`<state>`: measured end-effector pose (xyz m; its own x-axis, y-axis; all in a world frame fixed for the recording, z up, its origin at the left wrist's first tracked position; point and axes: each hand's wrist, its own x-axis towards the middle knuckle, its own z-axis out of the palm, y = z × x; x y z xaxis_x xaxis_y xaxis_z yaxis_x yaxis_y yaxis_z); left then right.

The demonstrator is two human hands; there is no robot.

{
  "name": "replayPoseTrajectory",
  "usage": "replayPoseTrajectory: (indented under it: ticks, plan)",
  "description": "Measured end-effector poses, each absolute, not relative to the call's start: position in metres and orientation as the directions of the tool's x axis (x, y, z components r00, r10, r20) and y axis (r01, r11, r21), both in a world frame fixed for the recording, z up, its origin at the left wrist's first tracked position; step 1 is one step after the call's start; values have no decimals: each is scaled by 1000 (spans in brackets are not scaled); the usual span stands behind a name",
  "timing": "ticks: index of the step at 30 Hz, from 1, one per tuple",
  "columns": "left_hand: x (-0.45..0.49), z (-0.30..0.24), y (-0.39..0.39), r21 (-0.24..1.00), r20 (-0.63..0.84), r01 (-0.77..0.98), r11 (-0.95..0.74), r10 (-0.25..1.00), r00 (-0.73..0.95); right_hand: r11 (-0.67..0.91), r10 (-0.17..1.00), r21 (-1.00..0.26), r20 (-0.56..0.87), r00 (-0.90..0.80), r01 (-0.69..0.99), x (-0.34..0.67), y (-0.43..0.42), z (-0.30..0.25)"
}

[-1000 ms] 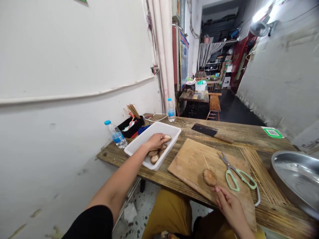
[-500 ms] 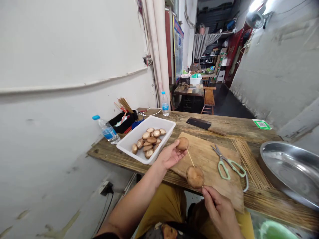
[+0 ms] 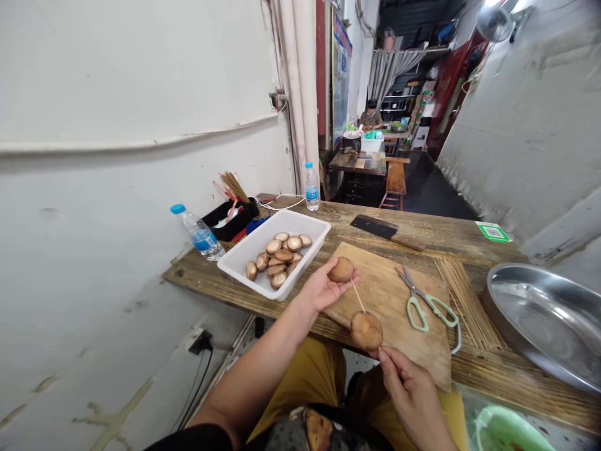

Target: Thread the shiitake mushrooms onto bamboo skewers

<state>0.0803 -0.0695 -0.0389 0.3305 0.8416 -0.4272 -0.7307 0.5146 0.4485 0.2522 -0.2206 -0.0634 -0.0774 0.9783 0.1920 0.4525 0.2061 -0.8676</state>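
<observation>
mushroom (image 3: 341, 269) held in my left hand (image 3: 322, 291), skewer (image 3: 358, 296) pinched in my right hand (image 3: 407, 382); threading seems underway, calling for careful alignment next.

Left hand (image 3: 323, 290) is out of the tub (image 3: 240, 255), mushroom (image 3: 342, 269) and all
So a second ago it was down in there, left of the cutting board (image 3: 389, 288). Now it's over the board's left side, holding that mushroom right by the stick (image 3: 358, 295) tip. The right hand (image 3: 407, 383) also moved the skewered mushroom (image 3: 367, 331) toward the board's near edge.
</observation>
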Motion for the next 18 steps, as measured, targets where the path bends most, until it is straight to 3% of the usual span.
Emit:
replayPoseTrajectory:
  ticks: [18]
  plan:
    - [86, -30, -72, 458, -455, -723, 518, 835, 310, 197, 980, -843, 183, -77, 500, 253, -222, -60]
